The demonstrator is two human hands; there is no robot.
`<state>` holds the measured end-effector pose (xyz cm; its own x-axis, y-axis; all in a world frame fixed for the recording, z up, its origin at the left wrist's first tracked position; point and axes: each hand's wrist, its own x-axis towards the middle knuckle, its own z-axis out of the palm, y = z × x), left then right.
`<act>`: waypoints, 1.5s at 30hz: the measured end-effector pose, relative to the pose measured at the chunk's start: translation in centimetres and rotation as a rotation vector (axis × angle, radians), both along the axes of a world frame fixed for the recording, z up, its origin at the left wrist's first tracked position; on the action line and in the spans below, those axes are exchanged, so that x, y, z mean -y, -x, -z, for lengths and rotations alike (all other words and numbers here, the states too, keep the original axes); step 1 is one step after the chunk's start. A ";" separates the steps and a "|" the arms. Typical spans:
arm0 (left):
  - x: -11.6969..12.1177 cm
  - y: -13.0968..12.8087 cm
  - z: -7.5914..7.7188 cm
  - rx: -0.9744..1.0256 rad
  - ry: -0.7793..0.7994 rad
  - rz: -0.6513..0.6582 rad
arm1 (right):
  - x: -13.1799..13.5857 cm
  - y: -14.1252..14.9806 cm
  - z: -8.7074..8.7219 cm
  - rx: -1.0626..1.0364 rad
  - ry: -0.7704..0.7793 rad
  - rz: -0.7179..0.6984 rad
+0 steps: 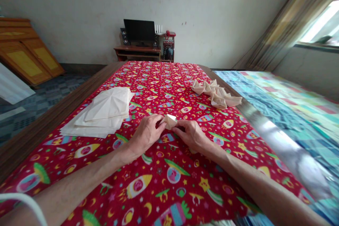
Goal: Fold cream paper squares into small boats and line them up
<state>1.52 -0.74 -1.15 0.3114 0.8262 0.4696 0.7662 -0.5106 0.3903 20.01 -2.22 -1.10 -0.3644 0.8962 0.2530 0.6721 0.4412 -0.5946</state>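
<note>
A small folded piece of cream paper [170, 121] is pinched between my two hands, a little above the red patterned cloth [173, 176]. My left hand [148, 131] grips its left side with thumb and fingers closed. On the right side, my right hand [192, 134] is closed on it in the same way. To the left lies a stack of creased cream paper sheets [106, 107]. Several folded paper shapes with pointed tips [218, 95] sit in a cluster at the right of the cloth.
The cloth covers a brown wooden table [66, 106]. A bed with a checked sheet [291, 113] adjoins its right side. By the far wall, a monitor [140, 31] stands on a desk [137, 51]. A wooden cabinet [26, 49] is at the left. A white curved cable or tube [26, 197] shows bottom left.
</note>
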 end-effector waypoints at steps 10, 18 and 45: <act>0.2 1.0 -3.9 -0.278 -0.089 0.092 | 0.4 -0.3 -1.3 -0.149 -0.286 0.033; -0.4 0.5 -1.9 -0.161 -0.106 0.160 | -0.3 -0.4 -0.2 0.028 -0.314 -0.026; 1.0 0.9 0.4 -0.094 0.037 0.193 | -0.5 -1.5 0.0 0.200 -0.195 -0.133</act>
<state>0.63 -1.73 -1.56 0.5062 0.7632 0.4015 0.6898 -0.6378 0.3427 21.51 -1.71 -1.07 -0.5351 0.7789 0.3270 0.6961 0.6259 -0.3517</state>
